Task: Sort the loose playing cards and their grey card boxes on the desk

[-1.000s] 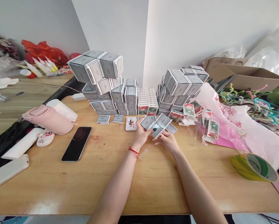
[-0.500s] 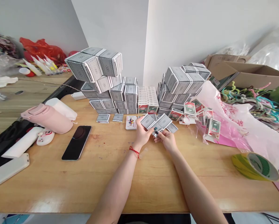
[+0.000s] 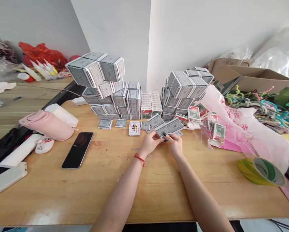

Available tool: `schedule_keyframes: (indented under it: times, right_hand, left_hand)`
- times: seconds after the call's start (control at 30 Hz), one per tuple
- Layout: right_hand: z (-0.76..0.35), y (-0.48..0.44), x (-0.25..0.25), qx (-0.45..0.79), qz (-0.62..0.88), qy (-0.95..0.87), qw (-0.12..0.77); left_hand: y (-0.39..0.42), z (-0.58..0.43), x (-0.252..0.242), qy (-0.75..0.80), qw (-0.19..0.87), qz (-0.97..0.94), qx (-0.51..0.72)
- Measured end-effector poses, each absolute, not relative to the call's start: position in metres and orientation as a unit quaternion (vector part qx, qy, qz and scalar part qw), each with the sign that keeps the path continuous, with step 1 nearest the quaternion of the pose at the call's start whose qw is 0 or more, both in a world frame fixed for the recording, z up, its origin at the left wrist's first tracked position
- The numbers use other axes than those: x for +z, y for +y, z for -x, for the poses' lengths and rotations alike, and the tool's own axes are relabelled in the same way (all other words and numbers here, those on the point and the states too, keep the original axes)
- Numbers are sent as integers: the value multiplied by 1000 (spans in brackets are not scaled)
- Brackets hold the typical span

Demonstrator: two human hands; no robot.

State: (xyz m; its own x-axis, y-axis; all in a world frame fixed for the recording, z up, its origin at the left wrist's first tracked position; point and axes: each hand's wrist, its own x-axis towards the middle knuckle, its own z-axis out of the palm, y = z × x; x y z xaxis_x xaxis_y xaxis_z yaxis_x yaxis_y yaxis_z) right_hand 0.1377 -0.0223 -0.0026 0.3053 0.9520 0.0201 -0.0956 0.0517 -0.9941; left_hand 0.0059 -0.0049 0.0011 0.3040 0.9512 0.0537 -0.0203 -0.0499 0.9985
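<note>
Near the middle of the table, my left hand point(image 3: 149, 143) and my right hand point(image 3: 174, 145) meet at the lower edge of a playing card point(image 3: 171, 126) with a grey patterned back. Both hands pinch it, the right thumb lying on top. Another playing card point(image 3: 156, 121) shows just behind the left fingers; whether it is held or resting is unclear. More grey-backed cards lie partly hidden under the hands. Left of them sits a card deck point(image 3: 134, 128) with a joker face up. Two small folded card pieces point(image 3: 105, 124) lie farther left.
Behind rise a left stack point(image 3: 93, 72) and a right stack point(image 3: 183, 85) of blocks built from cards, with boxed card decks point(image 3: 146, 103) between. Leftward are a phone point(image 3: 78, 150) and pink bottle point(image 3: 47, 125); rightward, loose card boxes point(image 3: 219, 132), pink plastic point(image 3: 251, 129) and a tape roll point(image 3: 262, 171).
The left hand has drawn down and back from the left card, its fingers now at the right card's lower edge. The right card has turned flatter. The view has shifted slightly.
</note>
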Motion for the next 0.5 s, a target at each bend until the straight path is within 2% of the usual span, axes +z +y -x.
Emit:
schedule_keyframes:
  times: [0.33,0.5]
  right_hand:
    - [-136,-19,-4,365,583,-454,567]
    - [-135,-18,-5,448,564,-380,581]
  left_hand:
    - [3,-3,-4,470,551,-572,386]
    - [1,-2,-2,481,520,-621,336]
